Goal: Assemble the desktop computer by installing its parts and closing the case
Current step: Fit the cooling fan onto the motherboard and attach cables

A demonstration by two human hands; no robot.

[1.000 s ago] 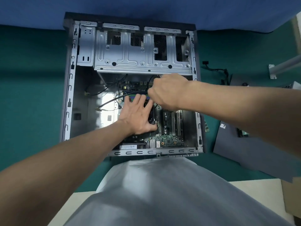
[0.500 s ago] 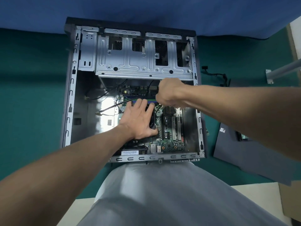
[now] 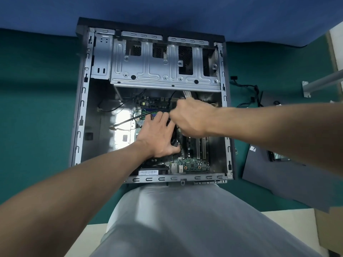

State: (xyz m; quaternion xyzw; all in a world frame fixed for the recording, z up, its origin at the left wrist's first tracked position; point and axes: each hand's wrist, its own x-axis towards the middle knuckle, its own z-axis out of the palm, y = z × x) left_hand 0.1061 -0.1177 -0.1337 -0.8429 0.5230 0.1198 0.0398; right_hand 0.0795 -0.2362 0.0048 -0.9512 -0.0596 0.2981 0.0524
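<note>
right hand (image 3: 191, 117) has edged down beside the left hand (image 3: 157, 138), spread flat on the black cooler fan (image 3: 174, 135) in the open grey metal case (image 3: 81, 108); the right curls at the fan's far corner, grasp unclear.

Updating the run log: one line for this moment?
left hand: flat on cooler | right hand: curled, grip hidden | case: open | panel: off
</note>
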